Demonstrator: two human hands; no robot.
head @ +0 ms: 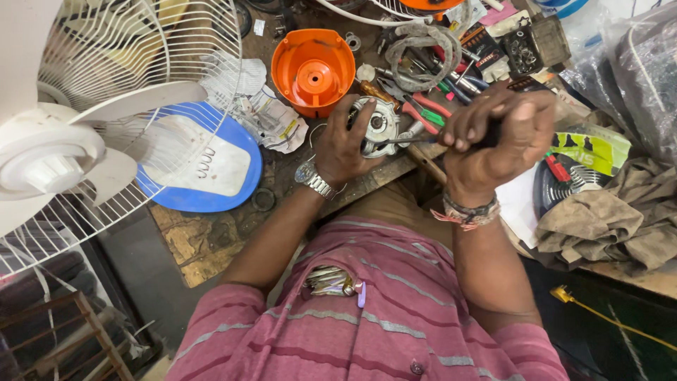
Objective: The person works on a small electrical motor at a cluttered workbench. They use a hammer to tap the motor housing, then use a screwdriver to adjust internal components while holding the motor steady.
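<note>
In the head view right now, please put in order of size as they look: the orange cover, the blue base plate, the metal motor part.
1. blue base plate, partly behind the fan guard
2. orange cover
3. metal motor part, partly hidden by the left hand

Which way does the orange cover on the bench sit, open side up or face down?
Open side up: the orange cover shows its hollow interior and central hub, rim uppermost, on the bench.

Both forearms reach forward from the body, bare below the elbows, wrists near each other. The left hand [343, 144] lies palm down with fingers spread and curled. The right hand [502, 134] is closed in a tight fist, knuckles up, wrist bent slightly inward.
</note>
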